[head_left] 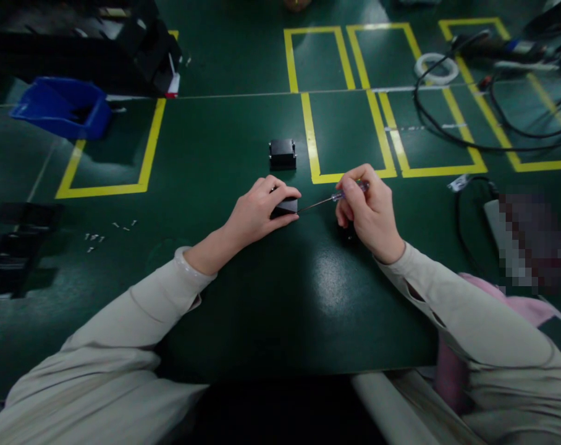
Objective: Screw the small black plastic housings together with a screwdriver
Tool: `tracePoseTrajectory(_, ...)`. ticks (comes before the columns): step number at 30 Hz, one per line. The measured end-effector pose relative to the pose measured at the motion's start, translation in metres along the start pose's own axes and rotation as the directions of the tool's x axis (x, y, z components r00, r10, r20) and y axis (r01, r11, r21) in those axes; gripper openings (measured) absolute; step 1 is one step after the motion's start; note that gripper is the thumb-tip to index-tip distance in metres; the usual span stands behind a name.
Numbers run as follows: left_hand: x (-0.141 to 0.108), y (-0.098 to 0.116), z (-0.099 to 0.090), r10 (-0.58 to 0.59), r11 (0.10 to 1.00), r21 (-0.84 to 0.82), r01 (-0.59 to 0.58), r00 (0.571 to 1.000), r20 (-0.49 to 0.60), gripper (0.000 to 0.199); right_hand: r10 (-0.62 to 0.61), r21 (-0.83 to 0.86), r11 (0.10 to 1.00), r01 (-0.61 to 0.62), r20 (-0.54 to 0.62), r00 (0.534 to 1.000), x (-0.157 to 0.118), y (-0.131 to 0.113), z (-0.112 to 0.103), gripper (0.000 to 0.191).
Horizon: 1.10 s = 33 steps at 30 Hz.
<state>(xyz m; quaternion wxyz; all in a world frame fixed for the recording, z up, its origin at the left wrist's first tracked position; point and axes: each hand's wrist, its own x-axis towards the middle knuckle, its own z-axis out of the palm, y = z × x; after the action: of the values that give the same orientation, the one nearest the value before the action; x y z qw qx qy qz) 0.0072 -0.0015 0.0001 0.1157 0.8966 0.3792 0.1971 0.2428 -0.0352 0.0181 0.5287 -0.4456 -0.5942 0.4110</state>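
My left hand [262, 210] grips a small black block [285, 207] on the green table, thumb and fingers on its two sides. In my right hand [367, 210] is a screwdriver [338, 196] with a clear purplish handle. Its thin shaft points left, and the tip is at the block's right end, by my left fingertips. A second black block [282, 154] sits just beyond my left hand. Something small and dark [348, 233] lies partly hidden under my right hand.
Small screws [94, 237] lie scattered at the left, near black parts [18, 241]. A blue bin [62, 108] and dark equipment stand at the back left. Yellow tape [315, 179] marks the green table [271, 315]. Cables [419, 108] and a white ring [436, 68] are back right.
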Motion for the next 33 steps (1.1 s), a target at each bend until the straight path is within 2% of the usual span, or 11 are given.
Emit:
tracePoseTrajectory(9,-0.0002,-0.0006,0.0000,0.011,1.000,0.002,-0.011,1.000,-0.012,0.035,-0.017,0.005,1.000,0.017,-0.006,1.000,0.0006,0.0017,-0.0001,0.026)
tracePoseTrajectory(14,0.0002,0.0003,-0.0002,0.006,1.000,0.012,-0.006,1.000,-0.010,0.036,-0.005,0.004,1.000,0.005,-0.004,1.000,0.0014,0.0004,-0.0001,0.032)
tracePoseTrajectory(33,0.0004,0.0006,-0.0006,-0.006,1.000,-0.003,0.006,1.000,0.007,0.036,-0.006,0.040,0.999,0.007,-0.020,1.000,0.0002,0.0030,0.0001,0.024)
